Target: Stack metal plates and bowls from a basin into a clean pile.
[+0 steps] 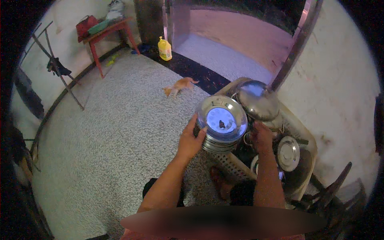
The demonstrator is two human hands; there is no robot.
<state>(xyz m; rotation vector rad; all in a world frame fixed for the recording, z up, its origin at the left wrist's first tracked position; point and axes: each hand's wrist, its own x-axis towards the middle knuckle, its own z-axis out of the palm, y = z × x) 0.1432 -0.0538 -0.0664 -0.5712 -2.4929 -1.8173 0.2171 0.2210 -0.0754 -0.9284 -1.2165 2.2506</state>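
My left hand (192,138) grips the left side of a stack of shiny metal plates (221,123), its thumb on the rim of the top one. My right hand (261,135) is just right of the stack, above a large perforated basket (237,168); its fingers are partly hidden and blurred, so what it touches cannot be told. Beyond that hand, a rounded metal lid or pot (258,100) rests at the basket's far end. A metal plate (288,153) lies inside the basket, right of my right forearm, and other metalware is partly covered by the arm.
A small orange cat (180,86) is on the speckled floor ahead. Past it, a yellow pump bottle (164,49) stands at the doorway's dark threshold. A red table (111,30) holding bags is at the back left. Dark branch-like pieces (333,189) lie at the lower right, near the wall.
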